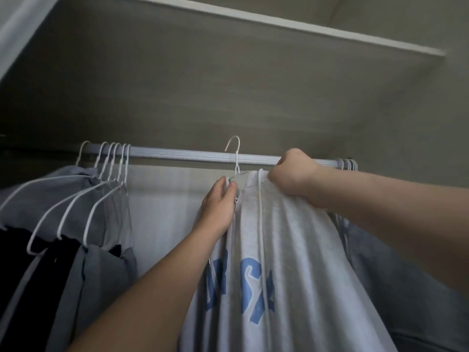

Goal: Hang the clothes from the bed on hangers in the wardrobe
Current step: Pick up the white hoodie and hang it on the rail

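Observation:
A light grey zip hoodie (291, 250) with blue letters and a white drawstring hangs on a white wire hanger (234, 148). The hook stands at the grey wardrobe rail (190, 155); whether it rests on the rail I cannot tell. My left hand (218, 207) pinches the hoodie's collar edge beside the zip, just below the hook. My right hand (291, 174) is a fist gripping the hoodie's shoulder fabric right under the rail.
Several empty white wire hangers (111, 174) hang at the rail's left end, over grey and black clothes (76, 262). More hangers (347, 165) and a grey-blue garment (396, 270) sit at the right end. A shelf (279, 24) runs overhead.

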